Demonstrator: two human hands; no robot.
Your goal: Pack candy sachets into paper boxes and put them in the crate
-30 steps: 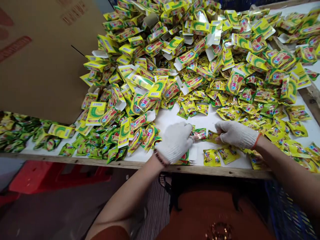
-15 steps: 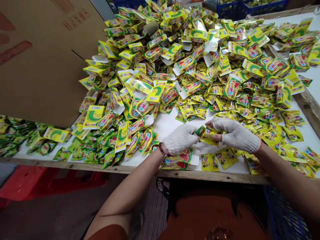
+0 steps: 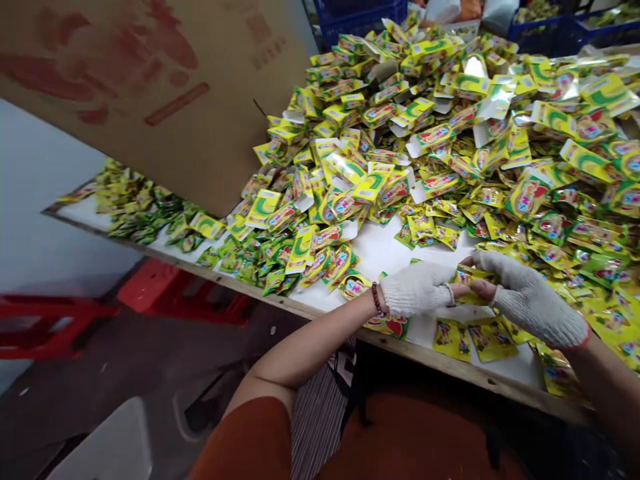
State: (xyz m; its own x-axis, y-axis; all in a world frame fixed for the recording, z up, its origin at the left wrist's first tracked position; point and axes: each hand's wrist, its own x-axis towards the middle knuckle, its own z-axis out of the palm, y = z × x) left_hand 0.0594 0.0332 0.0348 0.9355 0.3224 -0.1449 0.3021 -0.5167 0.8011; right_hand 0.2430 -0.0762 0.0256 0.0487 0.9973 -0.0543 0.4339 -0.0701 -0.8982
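Observation:
My left hand (image 3: 420,288), in a white fingerless knit glove with a beaded bracelet at the wrist, is closed with its thumb against a small yellow candy packet (image 3: 473,279). From the other side my right hand (image 3: 533,303), gloved alike, pinches the same packet between thumb and fingers. A bit of green wrapper shows behind my left hand; what its palm covers is hidden. Below the hands, yellow packets (image 3: 493,339) lie flat near the table edge. A printed carton (image 3: 393,327) lies partly under my left wrist.
A large pile of small open yellow-green cartons (image 3: 370,180) spreads behind the hands. Green packets (image 3: 275,257) lie to the left, beside a big brown cardboard box (image 3: 200,120). A wooden rim (image 3: 310,310) edges the table. Red stools (image 3: 165,287) stand below, left.
The view has swung left, so the table and hands appear farther right. A green packet seen between the hands earlier is now mostly out of sight; the yellow packet stays between the fingers.

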